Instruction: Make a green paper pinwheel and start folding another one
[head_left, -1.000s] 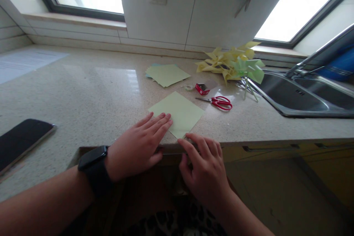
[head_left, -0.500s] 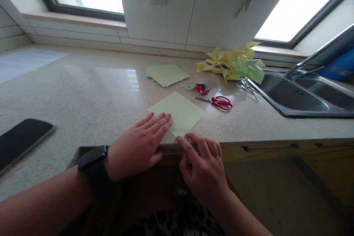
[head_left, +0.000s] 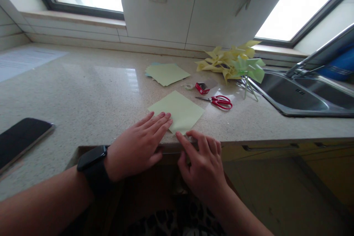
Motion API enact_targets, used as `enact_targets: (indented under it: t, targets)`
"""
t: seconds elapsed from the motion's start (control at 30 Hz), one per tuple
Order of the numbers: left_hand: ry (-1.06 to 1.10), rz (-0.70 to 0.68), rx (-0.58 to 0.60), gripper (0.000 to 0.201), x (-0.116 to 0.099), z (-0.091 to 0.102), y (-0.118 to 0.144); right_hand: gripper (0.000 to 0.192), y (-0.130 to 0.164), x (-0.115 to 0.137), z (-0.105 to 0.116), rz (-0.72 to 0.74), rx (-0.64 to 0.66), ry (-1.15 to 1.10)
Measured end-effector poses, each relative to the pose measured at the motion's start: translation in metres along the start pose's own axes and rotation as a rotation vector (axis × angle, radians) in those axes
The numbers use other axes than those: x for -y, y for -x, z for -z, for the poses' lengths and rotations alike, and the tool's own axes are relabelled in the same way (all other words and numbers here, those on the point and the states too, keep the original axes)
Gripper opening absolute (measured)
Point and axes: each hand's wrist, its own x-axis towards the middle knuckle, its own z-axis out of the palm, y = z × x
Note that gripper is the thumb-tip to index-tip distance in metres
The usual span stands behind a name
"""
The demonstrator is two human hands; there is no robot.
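A pale green square sheet of paper (head_left: pixel 181 108) lies on the counter, turned so one corner points at the front edge. My left hand (head_left: pixel 141 140) rests on its left side, fingers stretched out flat. At the near corner is my right hand (head_left: pixel 203 158), its index and middle fingertips touching the paper, with the thumb apart below. The near corner bends up slightly under these fingertips. Just beyond the sheet are red-handled scissors (head_left: pixel 218 101), a small red box (head_left: pixel 202 88) and a roll of tape (head_left: pixel 188 87).
Farther back sits a stack of coloured paper (head_left: pixel 167 73). Yellow and green paper pinwheels (head_left: pixel 229 62) lie beside the steel sink (head_left: pixel 290 94) on the right. A phone (head_left: pixel 23 142) and printed sheets (head_left: pixel 24 61) are on the left. The counter's front edge runs under my wrists.
The fingertips of my right hand have shifted slightly forward, and the paper's near corner has risen a little with them. My left hand stays in place on the sheet.
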Motion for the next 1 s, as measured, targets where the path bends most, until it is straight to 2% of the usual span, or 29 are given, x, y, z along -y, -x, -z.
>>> enact_targets:
  t: [0.17,0.3,0.5,1.0]
  targets:
    - [0.004,-0.038,-0.035,0.078,-0.0026,0.0025,0.0006,0.047,-0.0008,-0.0003,0.0012,-0.006,0.006,-0.016]
    - [0.049,-0.105,0.009,0.068,-0.0030,0.0054,-0.0011,0.043,0.0001,-0.0013,0.0036,-0.008,0.005,-0.042]
    - [0.055,-0.090,0.017,0.069,-0.0023,0.0044,-0.0006,0.037,0.0033,-0.0001,0.0036,-0.004,-0.030,-0.088]
    - [0.063,-0.086,0.007,0.068,-0.0026,0.0048,-0.0013,0.029,0.0047,0.0002,0.0011,0.012,-0.029,-0.021]
